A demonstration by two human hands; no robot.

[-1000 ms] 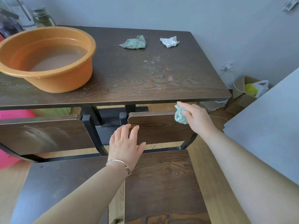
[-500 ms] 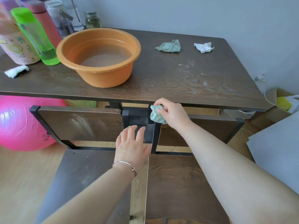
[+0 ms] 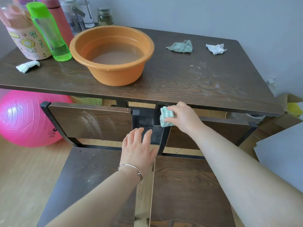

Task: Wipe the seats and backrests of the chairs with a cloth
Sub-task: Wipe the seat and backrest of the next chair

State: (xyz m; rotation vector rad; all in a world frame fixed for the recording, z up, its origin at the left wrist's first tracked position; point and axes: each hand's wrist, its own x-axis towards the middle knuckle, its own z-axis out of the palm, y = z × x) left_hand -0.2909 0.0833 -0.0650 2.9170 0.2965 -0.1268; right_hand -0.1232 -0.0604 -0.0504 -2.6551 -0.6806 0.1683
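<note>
Two dark wooden chairs stand side by side, tucked under a table. My right hand (image 3: 184, 117) grips a folded turquoise cloth (image 3: 166, 116) against the left top corner of the right chair's backrest (image 3: 213, 133). With fingers spread and holding nothing, my left hand (image 3: 137, 149) hovers over the gap between the seats, near the right edge of the left seat (image 3: 88, 174). The left backrest (image 3: 91, 122) shows streaky wipe marks. The right seat (image 3: 185, 187) lies under my right forearm.
The dark wood table (image 3: 180, 82) carries an orange basin (image 3: 111, 54) of murky water, a second green cloth (image 3: 180, 46), crumpled tissue (image 3: 216, 48), a folded wipe (image 3: 27, 66) and several bottles (image 3: 49, 30). A pink ball (image 3: 24, 118) sits on the floor at left. Grey board (image 3: 282, 158) at right.
My right hand slid the cloth leftward along the right backrest's top, from its right end to its left corner. My view turned left. The left hand stayed near the gap.
</note>
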